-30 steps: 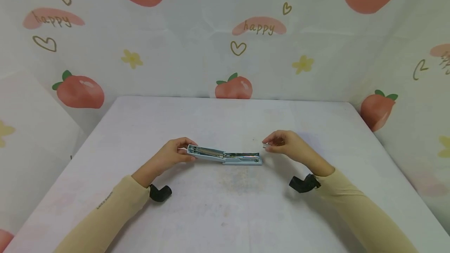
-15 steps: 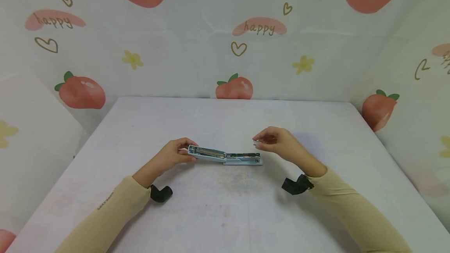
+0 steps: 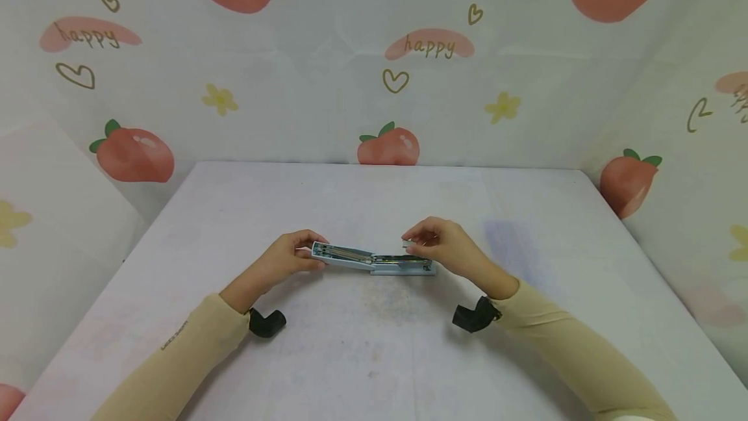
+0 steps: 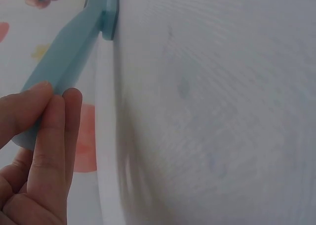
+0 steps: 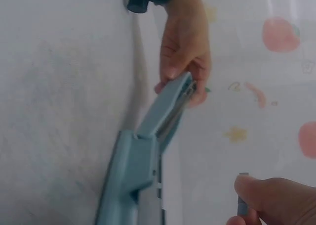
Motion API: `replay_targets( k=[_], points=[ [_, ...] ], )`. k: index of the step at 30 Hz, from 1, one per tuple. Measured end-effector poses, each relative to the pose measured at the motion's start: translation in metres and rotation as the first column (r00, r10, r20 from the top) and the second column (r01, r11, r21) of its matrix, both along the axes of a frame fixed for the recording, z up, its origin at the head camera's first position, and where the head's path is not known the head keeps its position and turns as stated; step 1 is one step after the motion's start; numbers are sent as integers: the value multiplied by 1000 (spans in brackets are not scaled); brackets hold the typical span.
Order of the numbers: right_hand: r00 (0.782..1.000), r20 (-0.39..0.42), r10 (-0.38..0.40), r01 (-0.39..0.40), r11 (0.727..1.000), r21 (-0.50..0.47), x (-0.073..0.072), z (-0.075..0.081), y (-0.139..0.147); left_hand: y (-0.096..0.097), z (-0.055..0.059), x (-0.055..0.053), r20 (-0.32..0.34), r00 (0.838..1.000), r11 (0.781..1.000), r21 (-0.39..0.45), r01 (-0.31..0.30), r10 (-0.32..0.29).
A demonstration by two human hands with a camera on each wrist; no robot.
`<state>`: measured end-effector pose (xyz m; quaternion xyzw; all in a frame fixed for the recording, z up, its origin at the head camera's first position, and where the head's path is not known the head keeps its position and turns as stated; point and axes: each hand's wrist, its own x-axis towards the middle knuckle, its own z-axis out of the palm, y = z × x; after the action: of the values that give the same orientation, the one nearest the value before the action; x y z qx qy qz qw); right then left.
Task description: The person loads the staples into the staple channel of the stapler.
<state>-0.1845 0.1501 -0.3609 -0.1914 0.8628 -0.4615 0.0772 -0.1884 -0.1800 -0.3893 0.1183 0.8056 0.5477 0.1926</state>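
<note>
the right hand [image 3: 444,244] pinches a small silvery piece [image 5: 242,207] between thumb and fingertips (it is too small to make out in any detail). just below that hand in the head view, and apart from the piece, is the right half of a light blue stapler [image 3: 403,270], folded out so that its metal insides show along both halves. this half lies on the table, while the other half tilts upward to the left hand [image 3: 295,253], whose thumb and fingers pinch its far end. behind each hand, at the wrist, juts a bent black mount, one on the left [image 3: 267,323] and one on the right. beige sleeves [image 3: 199,336] run back from both wrists, the left one bearing small dark lettering. under both hands spreads the white table [image 3: 374,343], faintly smudged, and beyond them hangs a pale cloth [image 3: 327,38] printed with peaches, hearts and yellow flowers.
</note>
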Motion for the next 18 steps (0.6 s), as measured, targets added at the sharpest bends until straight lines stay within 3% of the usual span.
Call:
replay_targets(
  k=[18],
  points=[
    [999,-27,36,-36,999,4,-2,-28,-26,-1,-1,-1,9,1000,1000,8,8,-8]
  ],
)
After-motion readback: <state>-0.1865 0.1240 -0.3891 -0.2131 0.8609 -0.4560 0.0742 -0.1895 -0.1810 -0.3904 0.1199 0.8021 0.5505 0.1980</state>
